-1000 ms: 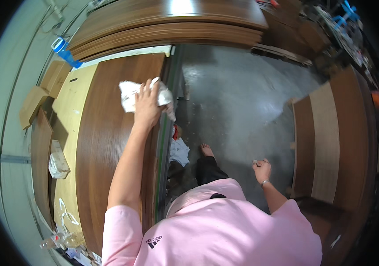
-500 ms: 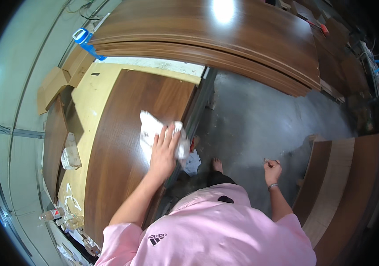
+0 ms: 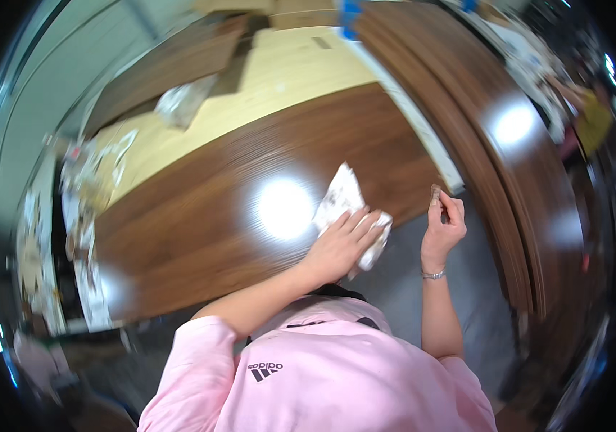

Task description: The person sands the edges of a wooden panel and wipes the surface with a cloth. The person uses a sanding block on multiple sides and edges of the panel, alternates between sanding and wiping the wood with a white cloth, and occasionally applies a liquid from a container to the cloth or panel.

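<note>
A brown wood-grain panel (image 3: 207, 187) lies flat in front of me, with a glare spot near its middle. My left hand (image 3: 344, 243) rests on a crumpled, stained white cloth (image 3: 340, 194) close to the panel's near right edge. The fingers lie over the cloth and hold it, and part of it sticks out beyond them. Off the panel's right end, raised, is my right hand (image 3: 443, 229), its thumb and fingers pinching a small brown piece (image 3: 435, 192). That piece is too small to name.
Under the panel is a pale yellow board (image 3: 279, 72). Stacked brown panels (image 3: 459, 108) run along the right. At the far left are another brown panel (image 3: 171, 65) and a clear plastic bag (image 3: 184, 101). A person in a yellow-green top (image 3: 594, 122) is at the far right.
My view has swung left, so the panel now lies across in front of me. My right hand has come up beside the panel's end, while my left hand stays on the cloth.
</note>
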Available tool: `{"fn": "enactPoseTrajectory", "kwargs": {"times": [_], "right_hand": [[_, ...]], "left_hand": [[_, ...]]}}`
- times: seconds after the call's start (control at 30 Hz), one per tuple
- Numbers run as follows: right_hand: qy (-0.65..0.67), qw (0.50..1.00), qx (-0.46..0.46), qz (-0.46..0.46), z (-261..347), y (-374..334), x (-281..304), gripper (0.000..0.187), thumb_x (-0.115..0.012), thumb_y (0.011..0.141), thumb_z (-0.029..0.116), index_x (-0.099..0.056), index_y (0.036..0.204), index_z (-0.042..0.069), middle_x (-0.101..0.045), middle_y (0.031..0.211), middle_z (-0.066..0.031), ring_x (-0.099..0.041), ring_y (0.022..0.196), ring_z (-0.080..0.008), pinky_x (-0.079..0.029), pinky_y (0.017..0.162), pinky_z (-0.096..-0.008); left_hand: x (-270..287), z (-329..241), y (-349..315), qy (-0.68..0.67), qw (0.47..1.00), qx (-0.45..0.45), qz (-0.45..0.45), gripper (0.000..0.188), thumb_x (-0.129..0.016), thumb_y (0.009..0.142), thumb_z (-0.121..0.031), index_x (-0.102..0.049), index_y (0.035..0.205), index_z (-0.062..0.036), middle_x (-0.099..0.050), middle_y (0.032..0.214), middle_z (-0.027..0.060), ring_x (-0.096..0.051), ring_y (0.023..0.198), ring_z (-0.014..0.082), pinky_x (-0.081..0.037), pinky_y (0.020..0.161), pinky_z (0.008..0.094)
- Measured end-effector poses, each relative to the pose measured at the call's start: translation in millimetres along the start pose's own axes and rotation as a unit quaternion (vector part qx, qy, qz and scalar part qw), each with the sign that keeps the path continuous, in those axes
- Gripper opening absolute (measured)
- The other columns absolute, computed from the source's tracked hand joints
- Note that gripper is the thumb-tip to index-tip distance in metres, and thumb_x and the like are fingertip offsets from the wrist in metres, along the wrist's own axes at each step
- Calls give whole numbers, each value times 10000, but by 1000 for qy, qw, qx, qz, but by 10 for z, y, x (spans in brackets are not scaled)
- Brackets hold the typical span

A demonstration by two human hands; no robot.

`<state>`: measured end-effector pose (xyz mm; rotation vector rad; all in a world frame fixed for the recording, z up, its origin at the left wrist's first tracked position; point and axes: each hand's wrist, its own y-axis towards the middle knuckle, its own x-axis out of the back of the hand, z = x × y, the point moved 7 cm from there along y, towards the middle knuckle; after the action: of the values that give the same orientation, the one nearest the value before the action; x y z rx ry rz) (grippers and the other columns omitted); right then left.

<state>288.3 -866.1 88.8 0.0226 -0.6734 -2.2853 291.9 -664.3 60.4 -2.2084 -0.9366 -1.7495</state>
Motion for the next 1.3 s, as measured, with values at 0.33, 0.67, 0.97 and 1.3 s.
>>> {"fn": "enactPoseTrajectory", "kwargs": {"times": [0.33, 0.67, 0.97, 1.3], "right_hand": [[157, 932, -1, 328, 750, -1117, -1830, 158, -648, 888, -23, -708, 1032, -42, -543, 860, 13, -471, 736, -66, -373, 629, -216], [127, 893, 20, 432, 1125, -1973, -2609, 119, -651, 924, 15, -705, 1005, -51, -561, 861, 1, -483, 736, -73, -403, 642, -229], [63, 897, -28, 436, 975, -1858, -2540, 315, -570, 978, 176, -683, 1159, -55, -688, 1146, -123, -630, 1024, -212, -495, 921, -331], [78, 884, -24, 460, 589, -1752, -2823, 337, -592, 965, 198, -679, 1172, -52, -685, 1175, -146, -623, 1080, -244, -489, 961, -333]], "left_hand": [[1508, 637, -5095, -11, 680, 637, -363, 386, -610, 874, -27, -618, 1260, -34, -648, 1206, 218, -634, 1075, 399, -519, 917, 419], [1054, 421, -3660, 81, 869, 402, -276, 482, -616, 842, -128, -604, 1324, -107, -598, 1329, 151, -543, 1270, 320, -417, 1049, 478], [1545, 798, -5658, 241, 640, 562, -465, 373, -596, 843, -79, -656, 1211, -87, -631, 1274, 184, -570, 1226, 373, -411, 1072, 492], [1630, 774, -6114, 228, 620, 558, -502, 360, -649, 834, -104, -682, 1192, -98, -662, 1234, 164, -600, 1208, 312, -368, 1118, 524]]}}
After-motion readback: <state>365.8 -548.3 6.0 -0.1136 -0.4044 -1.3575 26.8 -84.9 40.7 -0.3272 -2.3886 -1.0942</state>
